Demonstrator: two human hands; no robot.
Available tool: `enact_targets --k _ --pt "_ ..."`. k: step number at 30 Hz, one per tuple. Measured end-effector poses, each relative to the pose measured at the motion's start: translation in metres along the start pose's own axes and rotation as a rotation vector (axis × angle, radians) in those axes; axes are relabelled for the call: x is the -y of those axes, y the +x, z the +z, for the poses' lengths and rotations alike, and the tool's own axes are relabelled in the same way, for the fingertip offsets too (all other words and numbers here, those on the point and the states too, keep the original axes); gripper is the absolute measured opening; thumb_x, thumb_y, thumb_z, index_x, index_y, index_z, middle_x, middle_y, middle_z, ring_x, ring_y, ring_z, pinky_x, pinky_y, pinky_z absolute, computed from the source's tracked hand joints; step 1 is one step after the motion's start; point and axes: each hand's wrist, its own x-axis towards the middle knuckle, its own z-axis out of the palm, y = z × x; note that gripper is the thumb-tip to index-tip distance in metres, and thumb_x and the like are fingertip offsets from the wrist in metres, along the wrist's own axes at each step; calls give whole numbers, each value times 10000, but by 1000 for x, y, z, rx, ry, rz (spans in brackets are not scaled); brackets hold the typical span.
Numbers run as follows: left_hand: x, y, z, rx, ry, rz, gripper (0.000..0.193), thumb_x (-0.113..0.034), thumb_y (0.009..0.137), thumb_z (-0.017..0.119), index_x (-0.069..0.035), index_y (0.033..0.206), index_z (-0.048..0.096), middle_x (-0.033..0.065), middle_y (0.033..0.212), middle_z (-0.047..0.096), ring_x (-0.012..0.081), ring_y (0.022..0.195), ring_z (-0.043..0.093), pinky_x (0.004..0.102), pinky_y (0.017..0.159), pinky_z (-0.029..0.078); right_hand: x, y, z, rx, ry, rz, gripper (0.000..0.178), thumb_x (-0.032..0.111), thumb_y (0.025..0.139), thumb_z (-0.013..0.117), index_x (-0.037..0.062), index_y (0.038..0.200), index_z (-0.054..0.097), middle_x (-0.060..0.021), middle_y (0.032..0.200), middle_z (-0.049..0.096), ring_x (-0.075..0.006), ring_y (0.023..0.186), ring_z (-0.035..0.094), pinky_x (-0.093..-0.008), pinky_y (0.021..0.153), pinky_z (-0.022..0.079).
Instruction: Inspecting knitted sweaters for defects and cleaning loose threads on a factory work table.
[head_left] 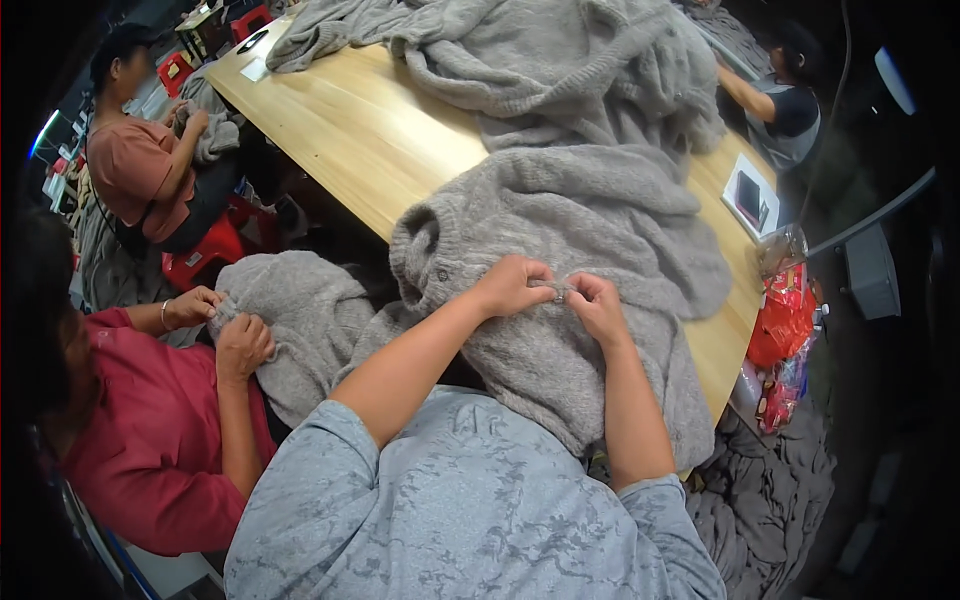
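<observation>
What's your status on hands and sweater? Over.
Left hand and right hand close together, both pinching gray knit sweater. Sweater rumpled, partly on wooden table. More gray knitwear heaped beyond; nothing covering hands.

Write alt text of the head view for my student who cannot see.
A person's left hand and right hand pinch a gray knitted garment lying partly on a wooden table. At left, a co-worker in red handles gray knitwear.

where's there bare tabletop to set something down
Widest: the wooden table between its left edge and the heaped grey knitwear. A narrower strip lies right, between the grey knit garment and red plastic bag. Crowded: far side and middle, around the left hand and right hand.
</observation>
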Motion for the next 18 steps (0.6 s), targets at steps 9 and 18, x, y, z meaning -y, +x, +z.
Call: enact_targets --k 9,18 --pt "-8 -9 -8 -253 -193 -33 157 -120 830 666 -15 945 644 83 842 644 126 738 600 282 674 476 19 -16 -16 -388 -374 -141 142 99 800 676 13 894 614 -50 769 639 -124 641 574 -260 616 466" --pt "6 -81 -75 -650 953 19 587 -220 660 773 -78 1177 535 151 1056 580 358 1056 506 418 925 409 15 -34 -30 -296 -872 -61 375 131 730 723 38 1066 585 -113 1113 572 -338 1087 500 -438 905 410"
